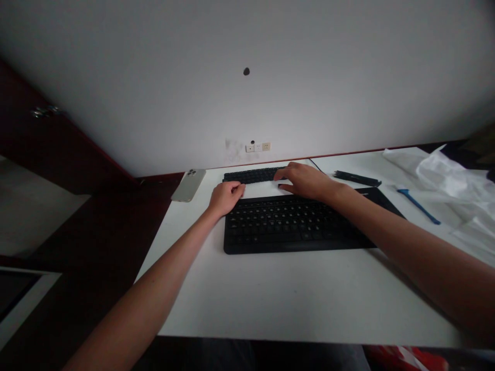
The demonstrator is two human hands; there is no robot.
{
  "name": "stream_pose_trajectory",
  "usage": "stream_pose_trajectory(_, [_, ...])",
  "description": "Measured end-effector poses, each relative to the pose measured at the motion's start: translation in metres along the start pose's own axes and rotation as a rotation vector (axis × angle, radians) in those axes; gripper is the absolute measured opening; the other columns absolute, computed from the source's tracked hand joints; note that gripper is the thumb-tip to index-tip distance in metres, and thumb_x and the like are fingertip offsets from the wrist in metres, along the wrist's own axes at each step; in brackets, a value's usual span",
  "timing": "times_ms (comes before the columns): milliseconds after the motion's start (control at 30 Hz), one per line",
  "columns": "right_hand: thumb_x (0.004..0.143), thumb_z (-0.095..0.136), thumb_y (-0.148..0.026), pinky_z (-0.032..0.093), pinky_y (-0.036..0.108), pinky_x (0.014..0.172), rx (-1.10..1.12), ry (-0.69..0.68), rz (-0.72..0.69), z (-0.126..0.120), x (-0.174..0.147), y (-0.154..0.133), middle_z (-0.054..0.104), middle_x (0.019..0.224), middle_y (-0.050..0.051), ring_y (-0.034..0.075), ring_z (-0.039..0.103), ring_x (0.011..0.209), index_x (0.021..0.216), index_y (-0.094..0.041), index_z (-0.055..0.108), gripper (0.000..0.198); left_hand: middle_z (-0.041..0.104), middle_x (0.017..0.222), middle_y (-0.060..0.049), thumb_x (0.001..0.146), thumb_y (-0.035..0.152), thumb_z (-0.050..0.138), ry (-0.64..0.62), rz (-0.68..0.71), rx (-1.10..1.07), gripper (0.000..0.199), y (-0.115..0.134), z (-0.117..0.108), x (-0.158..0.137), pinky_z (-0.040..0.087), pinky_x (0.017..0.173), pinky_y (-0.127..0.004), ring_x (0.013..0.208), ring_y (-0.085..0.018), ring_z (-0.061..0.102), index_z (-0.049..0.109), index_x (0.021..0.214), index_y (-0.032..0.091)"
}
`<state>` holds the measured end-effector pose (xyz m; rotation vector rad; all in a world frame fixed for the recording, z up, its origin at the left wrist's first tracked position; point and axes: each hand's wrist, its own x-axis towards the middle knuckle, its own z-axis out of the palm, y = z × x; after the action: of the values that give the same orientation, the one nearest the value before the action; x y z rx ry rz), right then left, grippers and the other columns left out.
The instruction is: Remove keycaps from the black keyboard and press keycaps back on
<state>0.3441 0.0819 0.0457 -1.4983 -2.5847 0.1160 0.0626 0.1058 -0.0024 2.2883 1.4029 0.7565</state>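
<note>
A black keyboard (270, 226) lies on the white table, its right part hidden under my right forearm. Behind it stretches a block of loose-looking black keycaps (253, 176) in rows. My left hand (227, 198) rests by the keyboard's back left corner, fingers curled in; whatever they may hold is hidden. Over the right end of the keycap rows, my right hand (303, 180) is bent down with thumb and fingers apart. A small black piece (280, 185), perhaps a keycap, lies at its thumb tip; I cannot tell whether it is gripped.
A phone (189, 185) lies face down at the back left corner. Right of my right hand are a long black strip (356, 178), a blue tool (418, 206) and crumpled white wrapping (448, 175). Wall sockets (258, 148) sit behind the table; a dark red door (58, 123) is left.
</note>
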Motion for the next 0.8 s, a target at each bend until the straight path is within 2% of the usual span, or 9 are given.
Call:
stream_pose_trajectory(167, [0.092,0.054,-0.022,0.046,0.038,0.090,-0.014,-0.042,-0.017,-0.003,0.001,-0.006,0.071,0.108,0.012,0.025,0.065,0.099,0.112,-0.021,0.075,0.029,0.059,0.059,0.000,0.096,0.047,0.047,-0.002,-0.015,-0.005,0.044,0.000,0.000,0.001,0.030,0.062,-0.029,0.058,-0.016,0.052,0.064,0.066,0.020])
stream_pose_trajectory(267, [0.091,0.056,-0.023,0.046,0.036,0.089,0.074,-0.038,-0.041,-0.024,-0.002,-0.010,0.075,0.105,0.008,0.023,0.066,0.094,0.111,-0.022,0.075,0.028,0.058,0.058,0.001,0.096,0.047,0.046,-0.005,-0.018,-0.003,0.044,0.000,0.000,0.000,0.029,0.061,-0.029,0.057,-0.016,0.051,0.064,0.067,0.020])
stream_pose_trajectory(333, [0.089,0.058,-0.025,0.047,0.034,0.083,0.135,-0.093,-0.013,-0.041,-0.008,-0.014,0.076,0.098,0.006,0.020,0.067,0.085,0.107,-0.023,0.076,0.026,0.057,0.058,0.001,0.096,0.047,0.046,-0.001,-0.015,0.001,0.044,0.000,0.000,0.000,0.028,0.060,-0.029,0.057,-0.016,0.050,0.064,0.067,0.020])
stream_pose_trajectory(433, [0.084,0.064,-0.028,0.047,0.032,0.077,0.203,-0.232,0.004,-0.063,-0.018,-0.024,0.077,0.091,0.004,0.020,0.068,0.081,0.101,-0.024,0.078,0.022,0.057,0.059,0.001,0.096,0.047,0.046,0.004,-0.007,0.003,0.044,-0.001,0.000,0.000,0.027,0.060,-0.029,0.058,-0.016,0.051,0.063,0.066,0.020])
stream_pose_trajectory(600, [0.072,0.071,-0.025,0.046,0.029,0.067,0.320,-0.662,-0.023,-0.073,-0.031,-0.038,0.077,0.082,0.002,0.022,0.070,0.077,0.093,-0.022,0.079,0.022,0.057,0.059,0.001,0.095,0.048,0.046,-0.007,-0.017,0.003,0.045,-0.003,0.001,0.002,0.027,0.060,-0.029,0.058,-0.016,0.051,0.063,0.066,0.020])
stream_pose_trajectory(800, [0.067,0.068,-0.018,0.045,0.030,0.062,0.307,-0.897,0.116,-0.070,-0.034,-0.045,0.077,0.080,0.004,0.024,0.071,0.077,0.095,-0.020,0.077,0.030,0.057,0.058,0.001,0.095,0.049,0.046,-0.007,-0.015,-0.004,0.045,-0.003,0.001,0.002,0.029,0.061,-0.029,0.059,-0.016,0.051,0.064,0.067,0.020])
